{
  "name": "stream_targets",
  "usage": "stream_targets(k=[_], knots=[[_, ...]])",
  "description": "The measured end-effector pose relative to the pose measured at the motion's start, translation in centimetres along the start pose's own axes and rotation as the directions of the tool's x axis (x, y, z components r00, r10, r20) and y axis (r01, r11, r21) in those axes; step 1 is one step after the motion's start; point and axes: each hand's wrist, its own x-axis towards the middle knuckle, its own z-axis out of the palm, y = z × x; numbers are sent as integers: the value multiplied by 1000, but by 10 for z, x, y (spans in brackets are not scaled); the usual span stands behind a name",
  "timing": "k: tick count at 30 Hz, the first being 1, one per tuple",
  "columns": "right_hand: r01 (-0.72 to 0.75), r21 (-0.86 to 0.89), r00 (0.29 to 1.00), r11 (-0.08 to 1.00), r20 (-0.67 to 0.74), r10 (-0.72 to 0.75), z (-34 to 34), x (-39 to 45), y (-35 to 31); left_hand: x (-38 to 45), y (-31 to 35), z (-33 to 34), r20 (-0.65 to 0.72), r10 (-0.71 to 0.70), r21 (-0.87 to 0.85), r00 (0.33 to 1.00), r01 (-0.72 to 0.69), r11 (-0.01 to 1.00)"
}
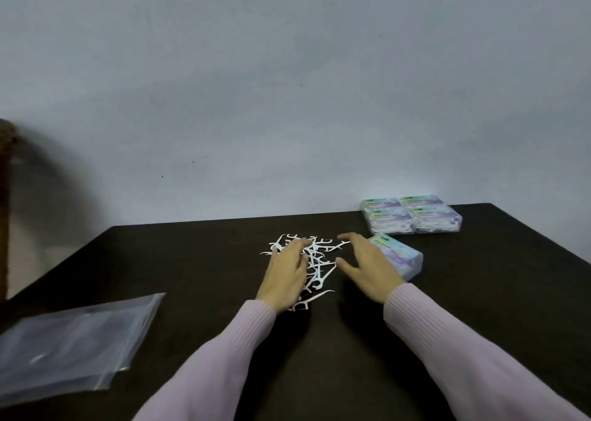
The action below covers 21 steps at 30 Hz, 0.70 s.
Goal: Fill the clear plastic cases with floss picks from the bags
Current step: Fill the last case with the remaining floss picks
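Dim, soft-focus wide-angle view, shadow cast on the wall [287,84] at left, slight motion blur.

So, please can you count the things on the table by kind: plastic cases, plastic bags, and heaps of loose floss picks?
Plastic cases: 5, four grouped at the far right, one single case beside the right hand.
Stack of clear plastic bags: 1; separate bags cannot be counted.
Heap of loose floss picks: 1, under the left hand.
Total: 7.
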Motion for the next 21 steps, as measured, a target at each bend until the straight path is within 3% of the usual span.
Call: stream_targets(k=[5, 11, 15, 21], knots=[[-141, 34, 982, 989, 132, 135, 29, 28, 4, -7, -29, -27, -64, -217, -219, 974, 198, 955], [-314, -240, 917, 918, 173, 359, 50, 63, 1, 13, -49, -30, 80, -316, -165, 945, 325, 931], [-221, -230, 940, 948, 209, 270, 64, 80, -3, 37, -51, -21, 195, -316, -106, 928, 340, 934], [-89, -16, 957, 996, 274, 90, 65, 82, -5, 51, -52, -12, 258, -218, -103, 941, 251, 962]])
